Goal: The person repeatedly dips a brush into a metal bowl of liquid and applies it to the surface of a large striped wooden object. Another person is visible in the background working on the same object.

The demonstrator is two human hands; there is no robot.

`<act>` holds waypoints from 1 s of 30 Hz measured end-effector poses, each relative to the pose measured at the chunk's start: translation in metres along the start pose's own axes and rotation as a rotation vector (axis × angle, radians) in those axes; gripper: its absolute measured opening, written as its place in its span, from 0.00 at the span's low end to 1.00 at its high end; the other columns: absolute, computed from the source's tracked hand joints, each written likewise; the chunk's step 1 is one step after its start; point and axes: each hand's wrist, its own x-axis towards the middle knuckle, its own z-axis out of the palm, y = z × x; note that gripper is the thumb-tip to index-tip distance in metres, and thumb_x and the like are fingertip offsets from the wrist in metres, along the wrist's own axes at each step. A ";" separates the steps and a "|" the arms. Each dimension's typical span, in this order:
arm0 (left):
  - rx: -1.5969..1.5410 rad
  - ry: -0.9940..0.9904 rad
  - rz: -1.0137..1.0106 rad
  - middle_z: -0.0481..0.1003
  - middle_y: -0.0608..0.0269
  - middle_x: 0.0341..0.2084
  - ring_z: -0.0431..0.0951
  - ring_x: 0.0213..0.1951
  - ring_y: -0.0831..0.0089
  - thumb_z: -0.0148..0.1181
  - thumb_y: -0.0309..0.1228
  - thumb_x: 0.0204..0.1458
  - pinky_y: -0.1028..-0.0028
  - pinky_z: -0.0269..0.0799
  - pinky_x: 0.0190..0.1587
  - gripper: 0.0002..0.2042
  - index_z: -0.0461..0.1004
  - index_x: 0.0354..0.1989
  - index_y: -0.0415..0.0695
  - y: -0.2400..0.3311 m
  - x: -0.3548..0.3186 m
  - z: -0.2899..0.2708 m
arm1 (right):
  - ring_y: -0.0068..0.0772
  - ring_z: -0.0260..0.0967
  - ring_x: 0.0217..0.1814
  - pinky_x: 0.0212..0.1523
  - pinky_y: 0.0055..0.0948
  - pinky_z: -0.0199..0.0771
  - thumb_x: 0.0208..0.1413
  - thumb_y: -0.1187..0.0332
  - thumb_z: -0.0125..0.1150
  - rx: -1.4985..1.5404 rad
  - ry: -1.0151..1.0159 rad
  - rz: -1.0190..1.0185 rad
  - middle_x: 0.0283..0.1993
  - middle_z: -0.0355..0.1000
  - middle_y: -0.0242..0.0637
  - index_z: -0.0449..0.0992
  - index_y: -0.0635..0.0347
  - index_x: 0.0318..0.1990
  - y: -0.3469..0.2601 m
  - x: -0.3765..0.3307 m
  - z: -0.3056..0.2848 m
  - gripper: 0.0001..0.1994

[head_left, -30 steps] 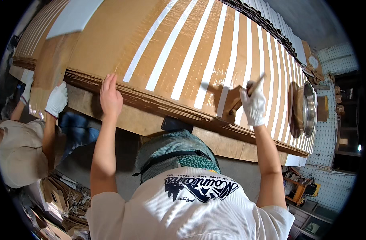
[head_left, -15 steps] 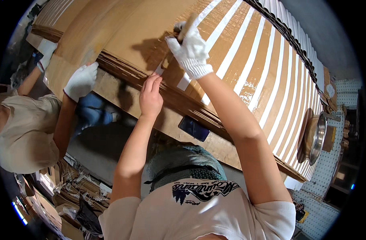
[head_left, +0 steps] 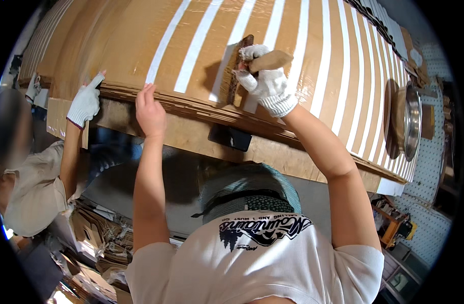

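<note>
A wide brush [head_left: 234, 76] with a wooden handle is in my right hand [head_left: 265, 76], which wears a white glove. Its bristle edge lies against the brown cardboard sheets [head_left: 191, 53], close to their front edge. These sheets are stacked with white strips showing between glossy brown bands. My bare left hand [head_left: 151, 112] is at the front edge of the stack. Its fingers are together and closed on the sheet edge, at the lower end of the leftmost nearby white strip [head_left: 166, 44]. The thumb is hidden.
A co-worker's gloved hand [head_left: 85, 103] rests at the stack's front edge on the left. A dark phone [head_left: 230, 137] lies on the wooden table edge [head_left: 277, 158]. A metal basin [head_left: 412, 121] sits at the right end. Cardboard scraps [head_left: 105, 238] lie lower left.
The view has shifted. My left hand has moved left along the edge. My right hand with the brush has moved right and nearer the front edge. More white strips show on the left.
</note>
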 end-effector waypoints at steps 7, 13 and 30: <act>0.093 -0.098 0.015 0.76 0.44 0.47 0.76 0.53 0.46 0.55 0.28 0.59 0.56 0.72 0.56 0.14 0.75 0.50 0.33 0.013 0.008 -0.011 | 0.41 0.77 0.43 0.45 0.37 0.78 0.52 0.70 0.70 -0.022 0.046 0.002 0.44 0.75 0.41 0.74 0.62 0.50 0.023 -0.069 -0.094 0.18; 0.301 -0.467 -0.138 0.76 0.42 0.45 0.76 0.49 0.44 0.62 0.54 0.57 0.55 0.73 0.52 0.30 0.75 0.47 0.33 0.048 0.036 -0.039 | 0.34 0.78 0.38 0.38 0.34 0.79 0.53 0.68 0.69 -0.182 0.100 0.131 0.42 0.74 0.39 0.74 0.60 0.50 0.026 -0.114 -0.162 0.18; 0.450 -0.759 -0.153 0.80 0.31 0.33 0.84 0.36 0.44 0.65 0.75 0.34 0.54 0.80 0.38 0.47 0.82 0.30 0.29 0.081 0.066 -0.030 | 0.49 0.79 0.46 0.47 0.42 0.79 0.55 0.67 0.63 -0.394 -0.116 0.192 0.47 0.76 0.50 0.71 0.62 0.54 0.001 0.010 -0.195 0.19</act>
